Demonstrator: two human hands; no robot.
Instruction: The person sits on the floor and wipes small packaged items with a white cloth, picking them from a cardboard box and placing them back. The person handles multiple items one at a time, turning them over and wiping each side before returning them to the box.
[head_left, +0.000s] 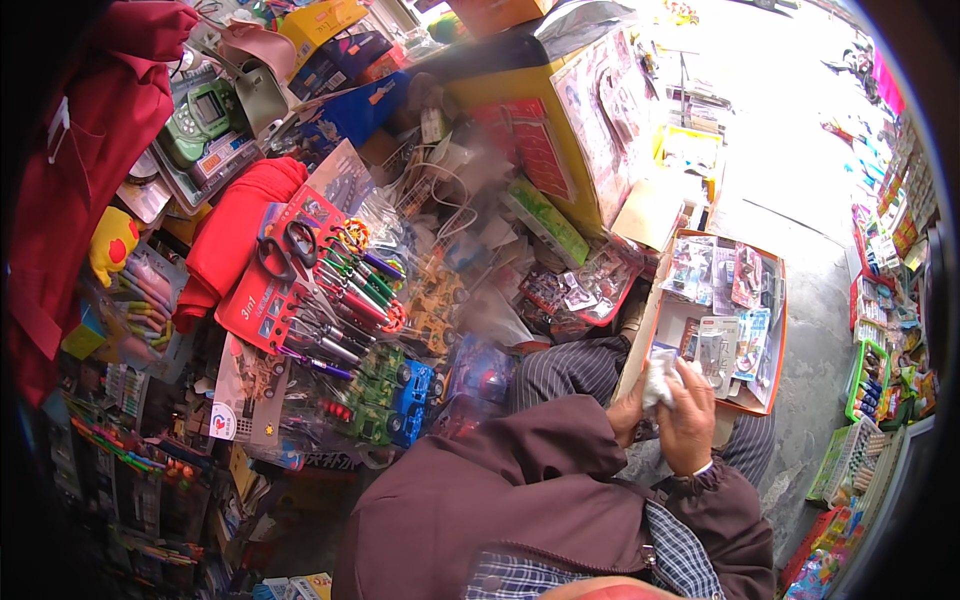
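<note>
Both hands meet over the near edge of a shallow orange-edged cardboard box (780, 330) on my lap. Between them is a small crumpled white cloth or tissue (660, 380). My left hand (626, 414) grips it from the left, its fingers largely hidden. The fingers of my right hand (688, 416) are bent against its right side. Inside the box, just beyond my hands, lie several blister-packed items, among them a grey-white pack (716, 352) and a blue-and-white pack (752, 345). More clear packets (690, 268) fill the far end.
To my left hang carded pens (352, 292), black-handled scissors (289, 251) and boxed toy vehicles (382, 397). A red tray (600, 289) of small packets stands beyond my left knee. Baskets of goods, one green-rimmed (870, 379), line the right across the concrete floor (814, 337).
</note>
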